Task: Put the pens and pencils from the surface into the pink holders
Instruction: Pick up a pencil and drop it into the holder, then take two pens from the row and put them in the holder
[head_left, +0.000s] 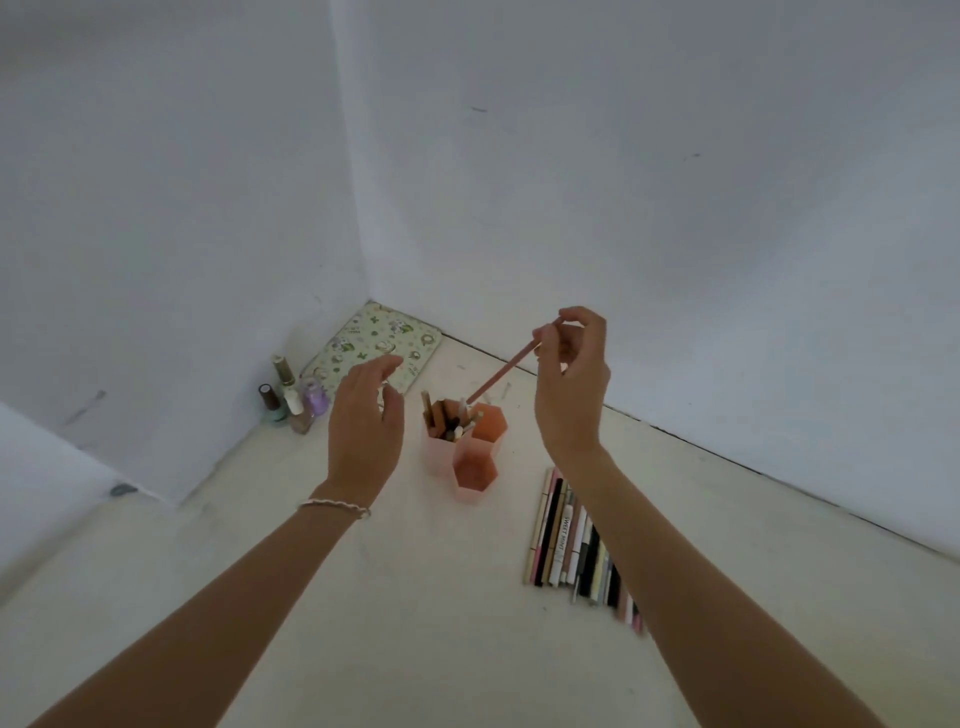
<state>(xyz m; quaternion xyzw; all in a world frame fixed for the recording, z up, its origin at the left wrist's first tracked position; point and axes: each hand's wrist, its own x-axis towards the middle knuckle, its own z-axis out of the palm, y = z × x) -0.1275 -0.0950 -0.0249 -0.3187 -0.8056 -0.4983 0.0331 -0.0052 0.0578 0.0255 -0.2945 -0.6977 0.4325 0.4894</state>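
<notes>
Three joined pink hexagonal holders (478, 475) stand on the pale surface near the wall corner. The back left one holds several pens and pencils; the other two look bare inside. My right hand (571, 384) pinches the top of a pink pencil (506, 370), which slants down with its tip just above the holders. My left hand (366, 421) hovers to the left of the holders, fingers apart, holding nothing. A row of several pens and pencils (576, 543) lies on the surface to the right, partly hidden under my right forearm.
Several nail polish bottles (291, 400) stand against the left wall. A flat patterned case (374, 348) lies in the corner behind the holders. White walls close in the surface at the back and left.
</notes>
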